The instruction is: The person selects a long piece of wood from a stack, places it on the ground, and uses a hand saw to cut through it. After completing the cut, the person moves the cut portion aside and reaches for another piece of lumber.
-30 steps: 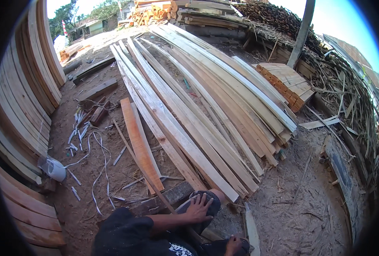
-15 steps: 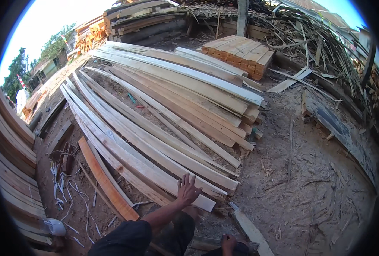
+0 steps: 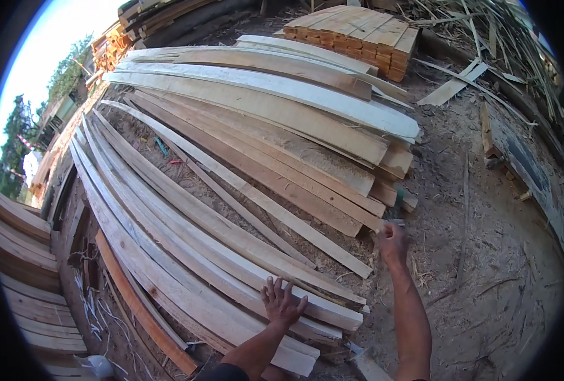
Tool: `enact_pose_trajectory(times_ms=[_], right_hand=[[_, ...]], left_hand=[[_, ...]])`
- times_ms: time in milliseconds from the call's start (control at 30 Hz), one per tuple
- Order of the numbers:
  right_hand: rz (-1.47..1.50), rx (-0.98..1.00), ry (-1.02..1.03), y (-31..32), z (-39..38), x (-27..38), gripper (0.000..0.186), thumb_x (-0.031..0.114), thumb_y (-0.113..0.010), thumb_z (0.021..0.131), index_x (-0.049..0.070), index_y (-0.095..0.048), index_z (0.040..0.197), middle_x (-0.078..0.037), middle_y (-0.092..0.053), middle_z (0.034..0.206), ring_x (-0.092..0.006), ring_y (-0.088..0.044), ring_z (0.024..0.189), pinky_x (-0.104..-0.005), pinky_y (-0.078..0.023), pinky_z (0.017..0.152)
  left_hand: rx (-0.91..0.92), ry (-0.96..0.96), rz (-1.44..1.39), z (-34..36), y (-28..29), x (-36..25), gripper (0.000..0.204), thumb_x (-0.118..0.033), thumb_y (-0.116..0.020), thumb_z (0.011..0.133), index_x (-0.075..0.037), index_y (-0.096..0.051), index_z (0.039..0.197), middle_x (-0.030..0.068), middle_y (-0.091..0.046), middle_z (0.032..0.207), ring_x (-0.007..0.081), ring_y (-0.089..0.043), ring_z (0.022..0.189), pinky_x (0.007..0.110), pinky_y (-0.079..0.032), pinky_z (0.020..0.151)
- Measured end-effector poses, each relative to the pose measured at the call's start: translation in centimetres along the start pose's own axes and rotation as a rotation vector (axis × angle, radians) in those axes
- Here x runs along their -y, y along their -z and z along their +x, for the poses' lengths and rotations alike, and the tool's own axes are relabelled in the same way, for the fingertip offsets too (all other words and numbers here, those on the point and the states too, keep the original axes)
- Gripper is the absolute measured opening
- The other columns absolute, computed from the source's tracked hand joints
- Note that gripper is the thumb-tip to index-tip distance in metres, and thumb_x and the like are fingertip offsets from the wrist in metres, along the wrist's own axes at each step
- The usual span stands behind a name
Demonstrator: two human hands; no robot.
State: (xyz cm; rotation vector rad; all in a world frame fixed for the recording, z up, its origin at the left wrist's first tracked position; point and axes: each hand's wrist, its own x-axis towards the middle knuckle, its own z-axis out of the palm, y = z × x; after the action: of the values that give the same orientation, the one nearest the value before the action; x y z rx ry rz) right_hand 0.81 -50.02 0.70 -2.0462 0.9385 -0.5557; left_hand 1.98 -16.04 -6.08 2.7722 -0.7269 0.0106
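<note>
My left hand (image 3: 283, 303) lies flat with fingers spread on a pale wooden plank (image 3: 231, 261), close to that plank's near end. This plank is one of several long ones lying side by side on the ground. Farther right, my right hand (image 3: 394, 244) is closed just off the ends of another group of boards (image 3: 332, 184). A small greyish thing shows at its fingertips, too small to make out. Between the two groups lies a separate narrow plank (image 3: 263, 190).
A neat stack of short boards (image 3: 352, 41) stands at the back, with scrap slats (image 3: 510, 38) heaped at far right. An orange-brown board (image 3: 139, 298) lies left of the planks. Stacked timber (image 3: 31, 298) fills the left edge. A dark-faced panel (image 3: 530, 171) rests at right.
My right hand has reached forward and right from low in the picture to the board ends. My left hand stays spread on the planks. The view has shifted down and closer.
</note>
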Motion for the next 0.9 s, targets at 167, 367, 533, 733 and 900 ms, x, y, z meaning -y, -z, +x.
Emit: enact_pose_trajectory(times_ms=[167,367,533,733,900], right_hand=[[-0.514,-0.032,0.332,-4.3,16.9,5.3,0.085,0.02,-0.081,0.07,0.004,-0.037,0.14,-0.021,-0.041,0.141,-0.0352,-0.04,0.131,-0.043,-0.039,0.106],[-0.851,0.075,0.37,-8.7,26.6,3.5,0.108,0.023,-0.086,0.064,0.006,-0.021,0.148,-0.023,-0.031,0.147,-0.0363,-0.033,0.136,-0.0449,-0.032,0.112],[-0.877,0.031,0.394,-9.0,24.7,6.4,0.111,0.016,-0.085,0.056,0.001,-0.022,0.146,-0.023,-0.04,0.138,-0.0362,-0.038,0.131,-0.0442,-0.034,0.11],[-0.8,0.443,0.544,-2.6,8.6,15.1,0.099,0.033,-0.078,0.054,-0.011,-0.036,0.132,-0.031,-0.049,0.124,-0.0397,-0.05,0.116,-0.0431,-0.045,0.099],[-0.193,1.387,0.13,-0.2,-8.0,15.0,0.079,0.047,-0.08,0.062,-0.001,-0.059,0.121,-0.021,-0.068,0.101,-0.0279,-0.067,0.091,-0.0371,-0.051,0.082]], left_hand=[[-0.014,0.038,-0.003,0.4,-0.8,0.8,0.063,-0.06,-0.066,0.073,-0.019,-0.055,0.121,0.0104,-0.036,0.138,0.0338,-0.016,0.14,0.053,-0.011,0.111],[0.016,0.073,-0.012,0.9,-1.6,1.0,0.062,-0.067,-0.06,0.074,-0.022,-0.058,0.117,0.0035,-0.041,0.135,0.027,-0.024,0.138,0.05,-0.008,0.112],[-0.092,0.066,-0.037,0.7,-2.0,1.1,0.06,-0.066,-0.061,0.074,-0.022,-0.059,0.115,0.0042,-0.043,0.133,0.027,-0.025,0.138,0.049,-0.007,0.112],[-0.049,0.068,-0.052,0.8,-0.6,0.9,0.062,-0.065,-0.064,0.073,-0.023,-0.059,0.118,0.0039,-0.043,0.135,0.0263,-0.021,0.14,0.05,-0.009,0.111],[-0.074,0.044,-0.109,-0.4,-1.5,1.9,0.065,-0.064,-0.063,0.074,-0.018,-0.059,0.12,0.0068,-0.044,0.134,0.0276,-0.022,0.139,0.051,-0.008,0.112]])
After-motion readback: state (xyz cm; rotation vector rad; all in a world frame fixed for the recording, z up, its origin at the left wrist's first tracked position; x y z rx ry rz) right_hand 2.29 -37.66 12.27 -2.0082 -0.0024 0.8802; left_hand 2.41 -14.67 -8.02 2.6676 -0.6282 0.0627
